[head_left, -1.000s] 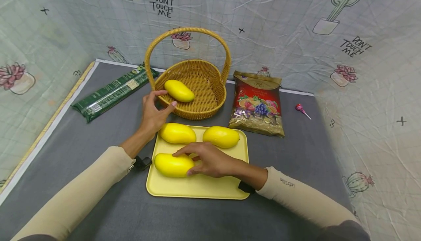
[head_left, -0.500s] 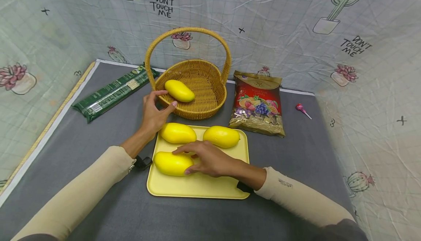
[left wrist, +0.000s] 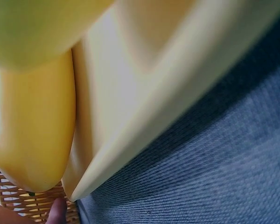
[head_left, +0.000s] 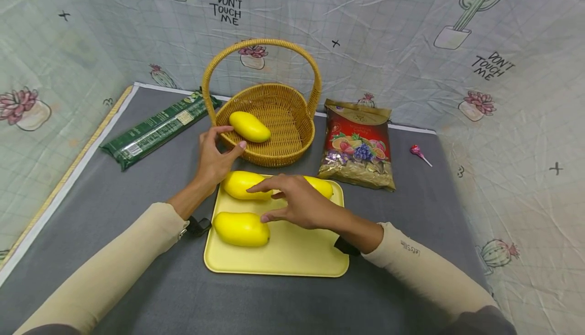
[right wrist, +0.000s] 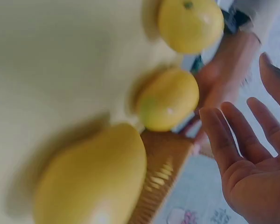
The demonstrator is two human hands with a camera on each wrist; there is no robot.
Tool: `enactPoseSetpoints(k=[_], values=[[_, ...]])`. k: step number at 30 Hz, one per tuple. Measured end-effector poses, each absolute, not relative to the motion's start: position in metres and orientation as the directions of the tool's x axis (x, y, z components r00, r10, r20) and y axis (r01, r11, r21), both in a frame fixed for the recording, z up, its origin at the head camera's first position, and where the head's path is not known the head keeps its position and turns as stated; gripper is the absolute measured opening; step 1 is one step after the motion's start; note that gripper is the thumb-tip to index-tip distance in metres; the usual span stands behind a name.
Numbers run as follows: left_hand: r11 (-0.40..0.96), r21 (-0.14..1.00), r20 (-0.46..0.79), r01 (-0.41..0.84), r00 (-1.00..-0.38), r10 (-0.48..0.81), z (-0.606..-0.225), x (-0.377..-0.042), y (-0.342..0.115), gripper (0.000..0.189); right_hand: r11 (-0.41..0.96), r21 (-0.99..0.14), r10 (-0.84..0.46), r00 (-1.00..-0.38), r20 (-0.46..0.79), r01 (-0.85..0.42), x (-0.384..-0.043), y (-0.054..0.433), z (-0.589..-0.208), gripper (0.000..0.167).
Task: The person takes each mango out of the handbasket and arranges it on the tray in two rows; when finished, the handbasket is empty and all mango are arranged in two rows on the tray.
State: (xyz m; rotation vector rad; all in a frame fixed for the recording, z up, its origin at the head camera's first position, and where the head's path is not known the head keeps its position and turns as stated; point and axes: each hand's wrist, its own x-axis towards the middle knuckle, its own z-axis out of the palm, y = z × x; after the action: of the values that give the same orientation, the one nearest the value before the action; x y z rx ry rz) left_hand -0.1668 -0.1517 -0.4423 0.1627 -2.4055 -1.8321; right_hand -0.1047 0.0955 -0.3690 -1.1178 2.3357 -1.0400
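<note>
In the head view my left hand (head_left: 215, 157) holds the near left rim of a wicker basket (head_left: 288, 156), its thumb and index finger over the edge. A yellow mango (head_left: 249, 126) lies inside the basket. Over the pale yellow tray (head_left: 292, 261) hovers my right hand (head_left: 297, 200), fingers spread, holding nothing; the right wrist view shows its palm (right wrist: 259, 186) apart from the fruit. On the tray lie a front mango (head_left: 241, 229), a back left mango (head_left: 242, 185) and a back right mango (head_left: 322, 187), the last two partly covered by my right hand.
A green package (head_left: 157, 129) lies left of the basket. To its right stands a red and gold candy bag (head_left: 357, 144), with a lollipop (head_left: 419, 154) farther right. Patterned cloth (head_left: 365, 35) hangs behind the grey table (head_left: 151, 274).
My right hand has let go of the front mango on the tray and moved up and away from it. The left hand stays on the basket.
</note>
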Motion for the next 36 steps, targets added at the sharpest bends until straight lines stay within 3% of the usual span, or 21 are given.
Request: enactPoseSetpoints(k=[9, 17, 30, 36], values=[[0.271, 0.962, 0.013, -0.03, -0.988, -0.156, -0.443, -0.167, -0.152, 0.062, 0.403, -0.753, -0.712, -0.695, 0.099, -0.52, -0.141, 0.099, -0.346, 0.053], [0.278, 0.96, 0.008, -0.039, -0.986, -0.169, -0.443, -0.167, -0.151, 0.062, 0.449, -0.784, -0.632, -0.773, 0.061, -0.428, -0.178, 0.094, -0.343, 0.051], [0.268, 0.963, 0.005, -0.043, -0.984, -0.177, -0.441, -0.168, -0.149, 0.061, 0.574, -0.702, -0.566, -0.824, 0.031, -0.421, -0.247, 0.073, -0.352, 0.055], [0.263, 0.964, 0.002, -0.046, -0.984, -0.18, -0.44, -0.167, -0.149, 0.061, 0.669, -0.627, -0.549, -0.834, -0.053, -0.4, -0.271, 0.062, -0.363, 0.061]])
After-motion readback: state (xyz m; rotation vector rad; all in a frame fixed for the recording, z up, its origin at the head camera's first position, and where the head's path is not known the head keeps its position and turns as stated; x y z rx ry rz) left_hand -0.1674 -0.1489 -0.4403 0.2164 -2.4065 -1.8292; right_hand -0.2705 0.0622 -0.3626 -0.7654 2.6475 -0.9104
